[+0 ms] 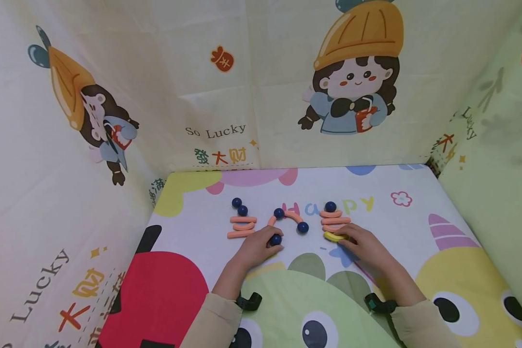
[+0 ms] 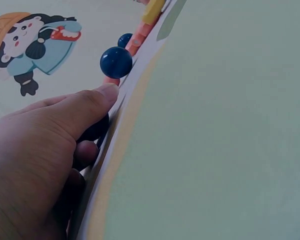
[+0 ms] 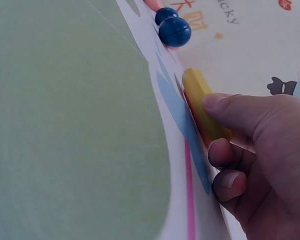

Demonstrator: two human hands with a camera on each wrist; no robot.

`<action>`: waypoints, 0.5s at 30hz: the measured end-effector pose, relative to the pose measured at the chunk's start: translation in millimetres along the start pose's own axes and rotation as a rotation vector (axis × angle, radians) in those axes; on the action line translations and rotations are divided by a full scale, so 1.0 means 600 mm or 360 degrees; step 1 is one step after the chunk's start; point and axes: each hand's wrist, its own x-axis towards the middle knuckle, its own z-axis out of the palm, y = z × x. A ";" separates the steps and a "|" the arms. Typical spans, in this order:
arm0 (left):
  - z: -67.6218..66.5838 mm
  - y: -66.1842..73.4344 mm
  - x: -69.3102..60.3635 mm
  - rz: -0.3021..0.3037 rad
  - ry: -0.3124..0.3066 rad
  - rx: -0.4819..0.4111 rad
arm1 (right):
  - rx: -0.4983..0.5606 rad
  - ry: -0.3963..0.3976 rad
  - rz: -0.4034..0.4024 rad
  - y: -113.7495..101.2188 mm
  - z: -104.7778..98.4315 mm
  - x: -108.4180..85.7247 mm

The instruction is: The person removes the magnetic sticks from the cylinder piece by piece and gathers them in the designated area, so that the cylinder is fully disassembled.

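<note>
My left hand (image 1: 257,245) holds a dark blue ball (image 1: 276,239) between thumb and fingers; in the left wrist view the hand covers most of it. Beyond that hand, salmon curved rods (image 1: 294,216) link two more blue balls in an arch. With thumb and fingertips my right hand (image 1: 369,245) pinches a short yellow rod (image 3: 199,102), slightly curved. The yellow rod lies just below a stack of salmon rods (image 1: 336,221) topped by a blue ball (image 1: 330,207). Left of the arch are more salmon rods (image 1: 242,220), with two blue balls (image 1: 242,210) above them.
The pieces lie on a table covered with a cartoon-printed cloth (image 1: 352,299). Printed fabric (image 1: 269,96) hangs as walls behind and on both sides. A dark strap with a small device circles each wrist.
</note>
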 end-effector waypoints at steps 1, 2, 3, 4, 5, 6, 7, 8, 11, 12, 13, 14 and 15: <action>-0.001 0.000 0.000 0.0004 0.0003 -0.0009 | -0.0008 0.0004 0.0000 0.001 0.000 0.000; 0.000 0.000 0.000 0.0005 0.0005 -0.0009 | -0.0017 0.0007 -0.0001 0.002 0.001 0.000; -0.001 0.000 0.000 0.0007 0.0006 -0.0010 | -0.0020 0.0005 -0.0002 0.004 0.001 0.000; -0.001 0.000 0.000 0.0007 0.0007 -0.0008 | -0.0021 0.0005 -0.0006 0.005 0.002 0.000; -0.001 0.000 0.000 0.0008 0.0006 -0.0009 | -0.0021 0.0008 -0.0005 0.006 0.003 0.001; -0.001 0.000 0.000 0.0009 0.0007 -0.0010 | -0.0022 0.0014 -0.0005 0.007 0.003 0.001; -0.001 0.001 0.000 0.0007 0.0007 -0.0010 | -0.0024 0.0022 -0.0008 0.008 0.004 0.001; -0.001 0.001 0.000 0.0006 0.0009 -0.0008 | -0.0031 0.0031 -0.0007 0.009 0.005 0.001; -0.001 0.001 0.000 0.0003 0.0010 -0.0012 | -0.0057 0.0069 0.0004 0.011 0.007 0.001; -0.001 0.001 0.000 0.0001 0.0010 -0.0013 | -0.0060 0.0082 0.0011 0.011 0.008 0.001; -0.001 0.001 0.000 -0.0002 0.0008 -0.0016 | -0.0062 0.0091 0.0018 0.011 0.008 0.001; -0.001 0.002 0.000 -0.0004 0.0004 -0.0017 | -0.0065 0.0097 0.0020 0.012 0.008 0.001; -0.002 0.002 0.000 -0.0006 -0.0001 -0.0020 | -0.0060 0.0100 0.0027 0.011 0.008 0.001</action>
